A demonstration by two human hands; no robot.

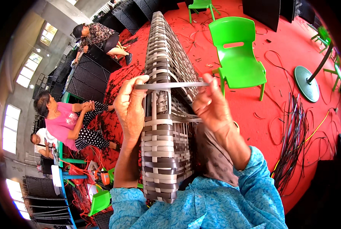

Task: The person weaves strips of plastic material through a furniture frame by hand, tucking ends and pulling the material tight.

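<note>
Grey strip [174,85] — straight between 2 hands [131,107] — across woven piece [158,152].

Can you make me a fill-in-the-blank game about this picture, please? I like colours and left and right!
1. The flat strip between the left hand and the right hand is coloured ____.
2. The nearest plastic chair is coloured ____.
3. The floor is coloured ____.
4. In the picture, that chair stands to the ____ of the woven piece.

Missing words: grey; green; red; right.
</note>
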